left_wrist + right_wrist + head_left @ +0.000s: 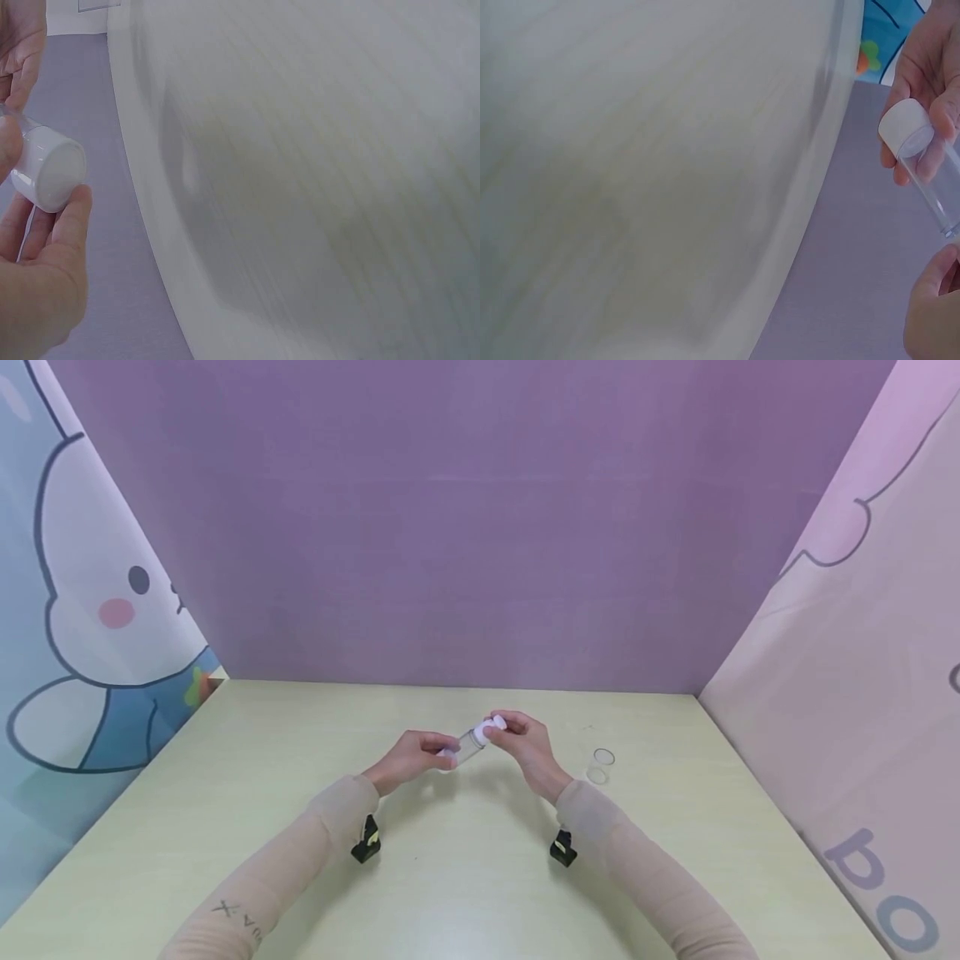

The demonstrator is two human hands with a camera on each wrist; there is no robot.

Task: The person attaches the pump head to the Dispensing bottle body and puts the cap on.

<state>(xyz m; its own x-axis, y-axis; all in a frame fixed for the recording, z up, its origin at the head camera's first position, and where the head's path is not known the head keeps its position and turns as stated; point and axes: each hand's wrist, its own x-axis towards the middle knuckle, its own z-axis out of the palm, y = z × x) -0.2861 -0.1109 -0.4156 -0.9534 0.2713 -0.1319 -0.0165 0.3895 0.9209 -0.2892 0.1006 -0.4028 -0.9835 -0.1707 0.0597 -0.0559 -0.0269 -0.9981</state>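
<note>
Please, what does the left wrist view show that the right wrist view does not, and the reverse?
Only left wrist: the flat outer face of the white end piece.
Only right wrist: most of the clear bottle along its length, and a blue printed curtain.
Both: the left hand holding the white end piece, the right hand, the pale table and the purple backdrop.

- The pale wood-grained tabletop (465,893) is lit softly, apparently from above; diffuse shadows are cast beneath the beige-sleeved arms (281,860).
- The purple backdrop (480,568) is left dimmer.
- Fine detail on the transparent plastic cylinder with white ends (469,747) is softened in the head view.
- Both wrist views are greyed; the tabletop's edge is bowed.
</note>
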